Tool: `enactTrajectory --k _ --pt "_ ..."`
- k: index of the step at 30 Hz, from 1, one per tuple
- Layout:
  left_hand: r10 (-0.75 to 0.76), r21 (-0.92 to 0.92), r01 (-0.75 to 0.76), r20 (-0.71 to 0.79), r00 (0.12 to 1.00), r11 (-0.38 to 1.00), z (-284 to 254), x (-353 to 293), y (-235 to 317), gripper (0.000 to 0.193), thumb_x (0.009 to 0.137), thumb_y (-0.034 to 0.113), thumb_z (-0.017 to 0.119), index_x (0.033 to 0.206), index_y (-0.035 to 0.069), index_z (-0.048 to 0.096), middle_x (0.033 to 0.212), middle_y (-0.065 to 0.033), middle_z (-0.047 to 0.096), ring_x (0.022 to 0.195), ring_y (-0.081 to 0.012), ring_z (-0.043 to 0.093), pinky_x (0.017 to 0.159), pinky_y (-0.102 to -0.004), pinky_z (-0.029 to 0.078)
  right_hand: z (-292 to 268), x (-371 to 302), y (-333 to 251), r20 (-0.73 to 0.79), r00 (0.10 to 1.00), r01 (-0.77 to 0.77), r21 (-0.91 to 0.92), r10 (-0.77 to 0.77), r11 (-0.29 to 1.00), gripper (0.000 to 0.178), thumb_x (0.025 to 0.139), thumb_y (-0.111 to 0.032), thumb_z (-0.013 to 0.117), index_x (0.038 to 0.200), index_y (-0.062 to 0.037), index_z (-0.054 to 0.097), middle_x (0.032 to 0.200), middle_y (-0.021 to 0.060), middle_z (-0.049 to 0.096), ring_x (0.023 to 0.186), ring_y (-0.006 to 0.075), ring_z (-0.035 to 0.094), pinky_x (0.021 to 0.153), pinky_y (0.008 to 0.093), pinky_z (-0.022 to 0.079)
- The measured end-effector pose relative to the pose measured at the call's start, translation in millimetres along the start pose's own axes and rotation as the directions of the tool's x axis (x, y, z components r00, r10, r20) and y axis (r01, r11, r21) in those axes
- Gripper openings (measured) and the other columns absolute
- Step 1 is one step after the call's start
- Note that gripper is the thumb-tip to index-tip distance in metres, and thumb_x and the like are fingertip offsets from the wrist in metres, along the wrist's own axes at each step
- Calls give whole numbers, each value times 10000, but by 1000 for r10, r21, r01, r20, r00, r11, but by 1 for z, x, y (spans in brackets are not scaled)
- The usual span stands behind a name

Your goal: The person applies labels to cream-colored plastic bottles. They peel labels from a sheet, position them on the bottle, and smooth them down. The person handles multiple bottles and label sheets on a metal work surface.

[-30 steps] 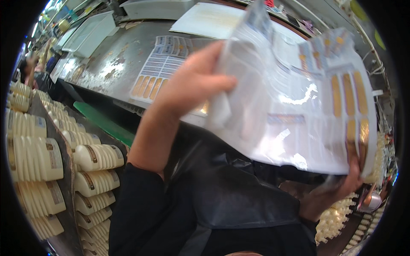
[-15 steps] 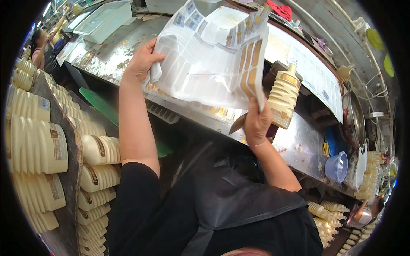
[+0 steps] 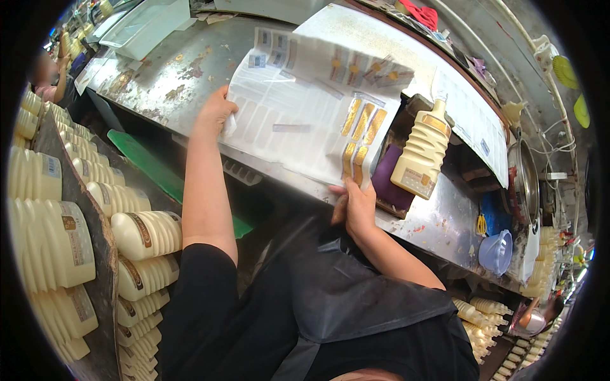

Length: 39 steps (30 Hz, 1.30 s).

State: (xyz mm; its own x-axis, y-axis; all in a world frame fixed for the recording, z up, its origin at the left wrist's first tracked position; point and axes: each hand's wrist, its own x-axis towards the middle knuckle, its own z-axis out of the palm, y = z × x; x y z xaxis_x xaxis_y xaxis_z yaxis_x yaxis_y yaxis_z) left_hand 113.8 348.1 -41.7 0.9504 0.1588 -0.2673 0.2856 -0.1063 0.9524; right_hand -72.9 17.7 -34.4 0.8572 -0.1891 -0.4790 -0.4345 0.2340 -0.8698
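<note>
A whitish, see-through sheet of labels (image 3: 273, 130) spreads over the metal worktable, its far edge curling up. Gold labels (image 3: 364, 120) remain in a group on its right side, with small blue-grey ones along the far part. My left hand (image 3: 218, 111) is closed on the sheet's left edge. At its near right corner, my right hand (image 3: 358, 206) pinches the sheet between thumb and fingers. Just right of the sheet, a cream ribbed bottle (image 3: 422, 149) with a gold label lies on a holder with a purple pad (image 3: 389, 178).
Racks of cream bottles (image 3: 70, 241) stand close at my left, beside a green board (image 3: 143, 162). A clear bin (image 3: 149, 28) sits at the far left. A blue basket (image 3: 495, 252) and yellow-handled scissors (image 3: 481, 224) are at the right. Another person (image 3: 47, 79) is at upper left.
The raised label sheet has come down onto the table and lies flatter. My left hand has lowered slightly; my right hand has moved left and down, away from the bottle.
</note>
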Motion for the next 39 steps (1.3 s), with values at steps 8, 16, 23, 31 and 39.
enactTrajectory --k 8,16,23,31,39 --pt "75 335 -31 -117 990 942 2 20 -13 689 707 -121 598 1385 -3 567 1187 -170 683 1024 -258 676 880 -354 540 -13 -4 -19 189 979 -96 96 76 991 413 999 -178 513 1352 27 449 1016 164 634 667 232 689 398 280 444" --pt "265 807 3 -198 944 591 8 4 -4 479 802 160 659 1274 84 674 1152 -223 714 1066 -395 680 952 -451 529 -21 -7 -22 145 979 -112 -214 145 970 327 991 -153 493 1256 39 500 1033 205 688 572 204 616 527 321 535" --pt "58 865 170 -223 973 472 7 9 12 586 822 372 673 1317 58 653 1253 -224 677 1186 -358 646 995 -471 511 -38 -15 -12 216 971 -28 -320 102 947 340 1034 -153 471 1322 29 476 1057 185 691 684 185 647 525 283 521" --pt "-50 869 208 -208 977 450 -7 66 2 514 863 420 635 1184 29 724 1224 -216 700 1146 -389 668 987 -461 509 -47 -7 -3 240 970 56 -357 34 932 320 1044 -167 467 1290 17 558 1029 139 712 923 166 665 867 285 511" --pt "-95 686 177 -156 983 706 -6 75 3 647 935 492 595 1252 -71 637 1203 -217 702 1100 -341 680 972 -441 501 -47 -11 -10 231 972 57 -378 34 924 415 981 -143 555 1360 26 533 1005 113 721 947 164 667 897 292 504"
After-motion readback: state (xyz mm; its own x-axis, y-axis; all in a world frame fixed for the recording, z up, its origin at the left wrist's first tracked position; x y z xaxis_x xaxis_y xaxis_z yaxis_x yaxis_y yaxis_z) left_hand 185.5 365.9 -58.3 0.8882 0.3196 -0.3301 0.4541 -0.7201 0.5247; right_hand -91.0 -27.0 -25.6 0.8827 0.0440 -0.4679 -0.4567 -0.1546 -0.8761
